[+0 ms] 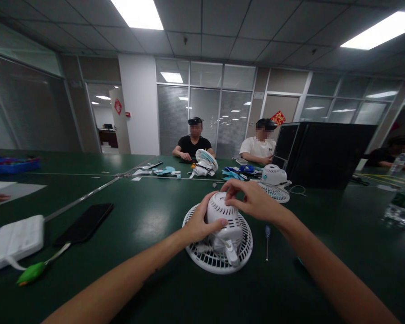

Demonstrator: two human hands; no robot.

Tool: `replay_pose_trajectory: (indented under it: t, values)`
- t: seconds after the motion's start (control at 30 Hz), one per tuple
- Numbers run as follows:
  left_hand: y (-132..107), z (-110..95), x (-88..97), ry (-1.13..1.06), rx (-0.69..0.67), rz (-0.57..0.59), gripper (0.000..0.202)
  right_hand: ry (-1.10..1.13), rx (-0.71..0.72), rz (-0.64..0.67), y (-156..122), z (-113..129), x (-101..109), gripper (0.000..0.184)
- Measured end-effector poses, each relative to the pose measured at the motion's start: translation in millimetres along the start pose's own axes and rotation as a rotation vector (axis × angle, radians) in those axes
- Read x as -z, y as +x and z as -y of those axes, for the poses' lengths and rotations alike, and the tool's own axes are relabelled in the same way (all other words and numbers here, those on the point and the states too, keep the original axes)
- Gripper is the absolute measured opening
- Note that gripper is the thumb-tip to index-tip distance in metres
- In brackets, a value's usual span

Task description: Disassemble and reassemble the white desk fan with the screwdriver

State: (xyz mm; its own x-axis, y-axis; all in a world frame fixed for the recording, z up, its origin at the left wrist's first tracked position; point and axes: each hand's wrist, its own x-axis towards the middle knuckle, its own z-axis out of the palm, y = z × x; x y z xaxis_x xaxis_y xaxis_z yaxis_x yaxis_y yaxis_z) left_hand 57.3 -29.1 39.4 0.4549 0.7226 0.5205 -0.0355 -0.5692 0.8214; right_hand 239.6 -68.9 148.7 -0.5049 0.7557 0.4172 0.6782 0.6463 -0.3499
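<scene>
A white electric fan [230, 235] lies face down on the green table in front of me, its round grille [216, 266] underneath and its slotted motor housing upward. My left hand [200, 224] is wrapped round the left side of that housing, thumb across its near face. With fingers pinched together, my right hand [249, 198] touches the top of the housing; whatever is between the fingertips is hidden. Just right of the grille lies a screwdriver [267, 240] with a blue handle. A white clip-like part of the fan points toward me.
On the left lie a black phone [85, 223], a white power bank [17, 240] and its cable. Farther back are another fan [273, 176], a third fan [204, 164] and a black computer case [327, 153]. Two people sit opposite. A water bottle [403, 200] stands at right.
</scene>
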Motion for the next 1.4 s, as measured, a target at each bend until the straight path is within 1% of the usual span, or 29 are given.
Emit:
replay_pose_trajectory:
  t: [0.07, 0.17, 0.3, 0.43, 0.5, 0.57, 0.63, 0.7, 0.73, 0.8, 0.87, 0.93, 1.0, 1.07, 1.1, 1.17, 1.2, 1.23, 1.3, 1.4]
  values:
    - [0, 0, 0.3, -0.009, -0.001, 0.004, 0.079, 0.022, 0.001, -0.003, 1, -5, 0, 0.012]
    - [0, 0, 0.7, -0.021, 0.009, 0.006, 0.079, 0.060, 0.017, -0.019, 0, -11, -2, 0.010]
    - [0, -1, 0.9, -0.020, 0.016, 0.005, 0.081, 0.079, 0.002, -0.059, -7, -15, -3, 0.015]
    - [0, -2, 1.2, -0.023, 0.020, 0.014, 0.081, 0.054, -0.039, -0.104, -23, -20, 3, 0.020]
    - [0, -2, 1.6, -0.033, 0.024, 0.018, 0.081, -0.010, -0.075, -0.134, -36, -31, 9, 0.022]
    - [0, -2, 2.0, -0.047, 0.031, 0.018, 0.082, -0.110, -0.144, -0.128, -52, -51, 15, 0.026]
    - [0, -2, 2.1, -0.056, 0.035, 0.021, 0.082, -0.238, -0.251, -0.078, -68, -78, 19, 0.034]
    - [1, -1, 1.8, -0.052, 0.032, 0.022, 0.082, -0.353, -0.402, -0.022, -82, -106, 17, 0.044]
    - [1, 0, 1.5, -0.049, 0.030, 0.021, 0.081, -0.383, -0.486, 0.008, -88, -117, 14, 0.049]
    - [1, 1, 0.9, -0.045, 0.028, 0.015, 0.081, -0.381, -0.629, 0.119, -94, -134, 4, 0.056]
    - [1, 2, 0.4, -0.047, 0.030, 0.005, 0.082, -0.355, -0.718, 0.249, -93, -139, -10, 0.059]
    - [1, 3, 0.4, -0.053, 0.032, 0.002, 0.083, -0.347, -0.740, 0.330, -89, -136, -23, 0.056]
    - [1, 4, 0.8, -0.059, 0.030, 0.008, 0.083, -0.346, -0.713, 0.343, -85, -130, -32, 0.045]
    - [1, 5, 1.4, -0.050, 0.023, 0.010, 0.082, -0.329, -0.671, 0.347, -83, -128, -35, 0.035]
    - [1, 5, 1.7, -0.041, 0.020, 0.008, 0.082, -0.309, -0.646, 0.351, -82, -128, -34, 0.034]
    - [0, 4, 2.2, -0.021, 0.021, 0.010, 0.080, -0.226, -0.581, 0.313, -83, -130, -30, 0.038]
    - [0, 3, 2.3, -0.010, 0.026, 0.011, 0.080, -0.171, -0.545, 0.259, -83, -131, -26, 0.042]
    - [0, 1, 2.3, 0.000, 0.035, 0.012, 0.081, -0.110, -0.512, 0.182, -82, -132, -22, 0.044]
    - [-1, -2, 2.2, 0.017, 0.056, 0.013, 0.083, 0.026, -0.469, -0.013, -79, -132, -14, 0.046]
    - [-2, -6, 2.1, 0.027, 0.050, 0.010, 0.088, 0.277, -0.446, -0.287, -69, -122, 0, 0.052]
